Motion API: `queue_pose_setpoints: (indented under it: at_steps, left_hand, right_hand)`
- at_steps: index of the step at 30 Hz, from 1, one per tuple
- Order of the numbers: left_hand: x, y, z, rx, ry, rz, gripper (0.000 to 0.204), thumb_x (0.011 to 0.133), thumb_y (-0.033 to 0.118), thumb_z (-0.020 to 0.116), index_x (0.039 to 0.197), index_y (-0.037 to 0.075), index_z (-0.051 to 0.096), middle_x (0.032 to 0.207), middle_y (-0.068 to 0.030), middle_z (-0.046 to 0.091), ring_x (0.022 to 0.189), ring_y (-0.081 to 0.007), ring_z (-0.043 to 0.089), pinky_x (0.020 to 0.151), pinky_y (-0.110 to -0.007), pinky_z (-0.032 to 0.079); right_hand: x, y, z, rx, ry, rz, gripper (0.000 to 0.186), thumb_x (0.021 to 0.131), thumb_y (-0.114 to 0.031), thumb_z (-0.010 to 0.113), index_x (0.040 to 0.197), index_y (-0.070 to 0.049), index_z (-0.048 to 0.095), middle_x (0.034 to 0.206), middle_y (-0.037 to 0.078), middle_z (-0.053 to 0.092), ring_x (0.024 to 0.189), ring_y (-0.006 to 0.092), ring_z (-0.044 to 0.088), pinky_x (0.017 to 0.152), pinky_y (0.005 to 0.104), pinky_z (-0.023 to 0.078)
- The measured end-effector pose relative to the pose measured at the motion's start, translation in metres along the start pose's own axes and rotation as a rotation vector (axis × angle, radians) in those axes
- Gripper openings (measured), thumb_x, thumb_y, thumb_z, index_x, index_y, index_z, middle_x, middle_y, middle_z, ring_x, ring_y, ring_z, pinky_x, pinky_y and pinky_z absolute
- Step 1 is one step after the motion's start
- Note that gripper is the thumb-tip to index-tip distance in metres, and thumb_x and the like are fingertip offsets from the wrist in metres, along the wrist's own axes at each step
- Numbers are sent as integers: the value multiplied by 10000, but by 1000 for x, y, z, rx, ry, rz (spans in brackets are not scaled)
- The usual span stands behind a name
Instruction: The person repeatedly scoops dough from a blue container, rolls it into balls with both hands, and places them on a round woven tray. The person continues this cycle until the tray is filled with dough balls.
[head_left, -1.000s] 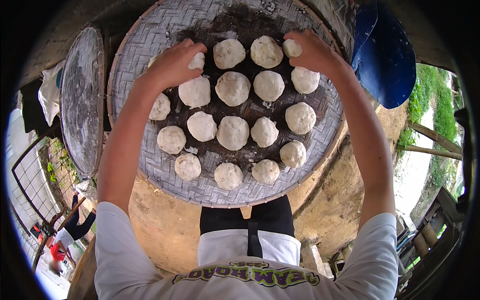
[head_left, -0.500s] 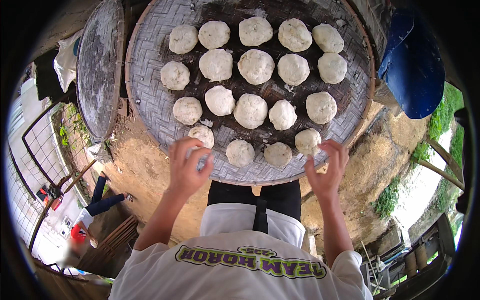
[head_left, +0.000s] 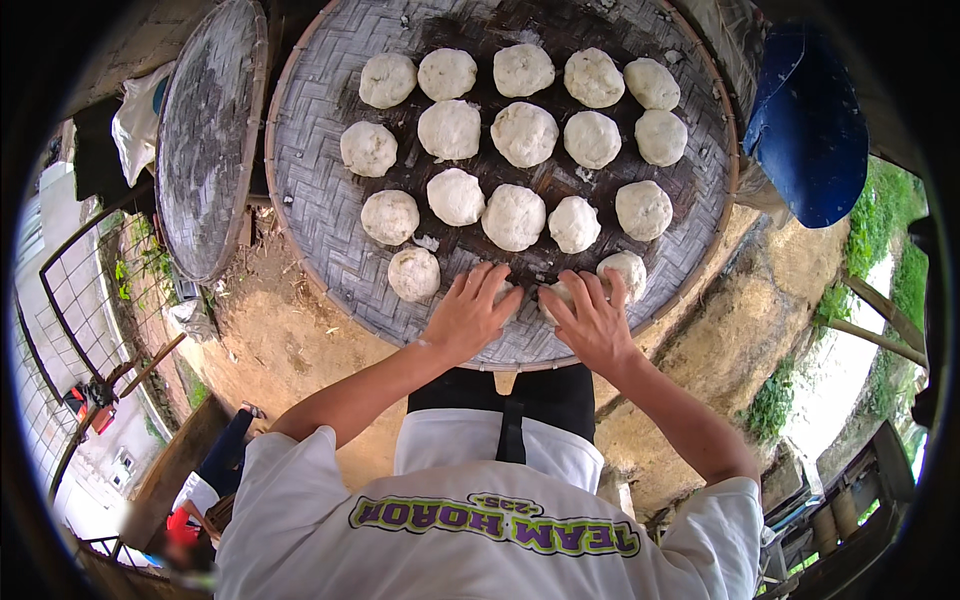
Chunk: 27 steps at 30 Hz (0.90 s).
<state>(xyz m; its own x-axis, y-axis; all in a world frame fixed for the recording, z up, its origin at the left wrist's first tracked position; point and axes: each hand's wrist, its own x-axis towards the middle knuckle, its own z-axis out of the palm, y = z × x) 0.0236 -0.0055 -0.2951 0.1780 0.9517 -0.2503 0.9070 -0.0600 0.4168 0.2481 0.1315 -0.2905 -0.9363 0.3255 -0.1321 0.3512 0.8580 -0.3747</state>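
Note:
Rows of rough, off-white dough balls (head_left: 525, 134) lie on a round woven bamboo tray (head_left: 325, 235). At the tray's near edge, my left hand (head_left: 468, 312) curls its fingers over one ball (head_left: 506, 292), mostly covering it. Close to its right, my right hand (head_left: 597, 318) cups another ball (head_left: 556, 300), which shows only in part past the thumb. Both balls rest on the weave under my fingers. One more ball (head_left: 414, 274) lies left of my left hand. Another ball (head_left: 624, 270) sits just beyond my right fingertips, partly hidden by them.
A second woven tray (head_left: 210, 145) leans at the left, near a white sack (head_left: 137, 125). A blue plastic object (head_left: 812, 130) stands at the right. A wire fence (head_left: 95, 310) runs along the far left; another person (head_left: 205, 490) is below it. Bare earth (head_left: 270, 330) surrounds the tray.
My hands have moved inward from the outer balls of the near row to the two middle ones, and their fingers have closed over them. The view has shifted slightly.

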Motion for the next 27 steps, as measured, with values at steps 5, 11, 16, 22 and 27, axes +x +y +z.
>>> queue_pose_setpoints:
  at_steps: [5, 11, 16, 22, 27]
  left_hand:
    - [4, 2, -13, -61, 15, 26, 707, 680, 238, 920, 1301, 84, 618, 1378, -161, 494, 1343, -364, 496, 1046, -480, 498]
    - [13, 5, -23, -120, 69, 39, 667, 693, 225, 922, 1270, 75, 624, 1360, -146, 481, 1347, -358, 490, 1041, -485, 489]
    - [26, 3, -17, -81, 112, -2, 666, 703, 206, 935, 1286, 91, 635, 1385, -142, 462, 1376, -366, 471, 1079, -509, 468]
    - [7, 12, -23, -21, 245, 17, 647, 793, 230, 845, 1395, 126, 632, 1427, -153, 470, 1376, -360, 471, 1064, -506, 462]
    - [-43, -6, -44, -32, 314, -288, 755, 775, 273, 879, 1465, 153, 597, 1488, -160, 439, 1414, -379, 439, 1128, -570, 387]
  right_hand:
    - [3, -6, -5, 109, 28, 80, 769, 665, -230, 905, 1371, -179, 605, 1374, 120, 538, 1257, 323, 566, 1108, 564, 321]
    - [9, -9, -13, 132, 64, 173, 807, 651, -214, 916, 1390, -175, 594, 1375, 104, 535, 1250, 300, 566, 1084, 531, 321]
    - [11, -8, -8, 126, 101, 192, 827, 692, -220, 919, 1435, -183, 559, 1403, 106, 511, 1293, 294, 548, 1081, 552, 309]
    - [9, -15, -15, 43, 46, 270, 806, 722, -262, 918, 1445, -197, 569, 1431, 94, 497, 1325, 300, 531, 1104, 579, 286]
    - [18, -47, -30, 168, 210, 202, 720, 729, -284, 910, 1379, -176, 620, 1388, 121, 533, 1271, 324, 559, 1093, 578, 317]
